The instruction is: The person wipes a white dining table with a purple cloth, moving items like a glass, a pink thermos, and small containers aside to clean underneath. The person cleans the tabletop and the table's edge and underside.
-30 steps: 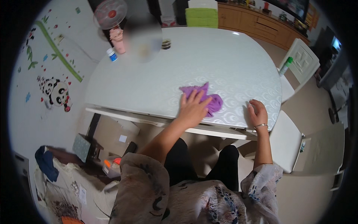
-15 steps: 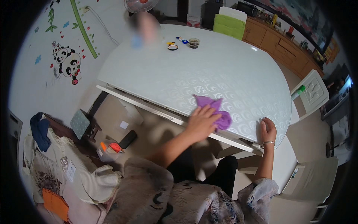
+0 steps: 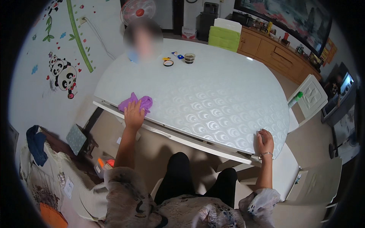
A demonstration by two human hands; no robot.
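Observation:
A crumpled purple cloth (image 3: 146, 102) lies on the white patterned tabletop (image 3: 213, 83), by its near edge at the left. My left hand (image 3: 134, 115) presses down on the cloth from above, its fingers spread over it rather than wrapped round it. At the near right of the table, my right hand (image 3: 265, 142) rests at the rim with nothing in it. Its fingers are loosely bent and the thumb stands a little apart. A bracelet (image 3: 266, 154) circles the right wrist.
Toward the far side stand a small lidded tub (image 3: 189, 58), a roll of tape (image 3: 168, 63) and a blue item (image 3: 178, 55). A person (image 3: 142, 41) is at the far left edge. White chairs (image 3: 310, 97) stand at the right; a slim drawer (image 3: 163, 131) runs under the near edge.
My left hand has slid the purple cloth far to the left along the near edge. My right hand stays at the right rim. The whole view has shifted slightly.

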